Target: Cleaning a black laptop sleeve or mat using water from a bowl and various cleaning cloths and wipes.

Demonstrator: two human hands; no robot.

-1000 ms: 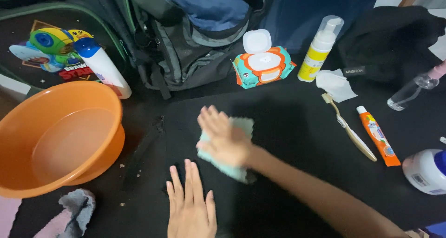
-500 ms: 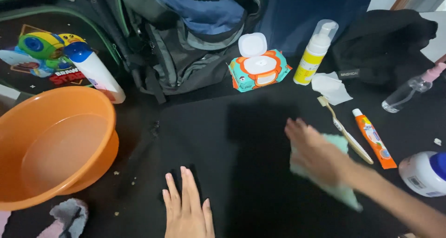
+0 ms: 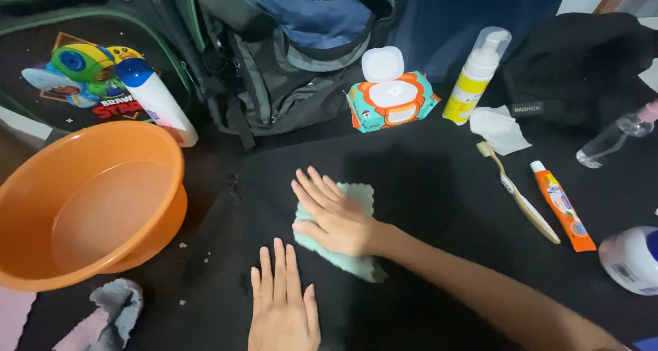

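Your right hand (image 3: 336, 217) presses flat, fingers spread, on the pale green cloth (image 3: 343, 245) on the black mat (image 3: 439, 193); left hand (image 3: 282, 310) lies open beside it. A wide sweep could knock the orange plastic basin (image 3: 82, 207)

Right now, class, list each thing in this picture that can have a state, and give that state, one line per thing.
Wet-wipe pack: flip lid open.
Backpack: unzipped, gaping.
Foam pump bottle: upright, clear cap on.
Toothpaste tube: lying flat, capped.
Toothbrush: lying flat.
Orange basin: upright, nothing visible inside.
Green cloth: spread flat under the right hand.
Left hand: flat on the dark mat.
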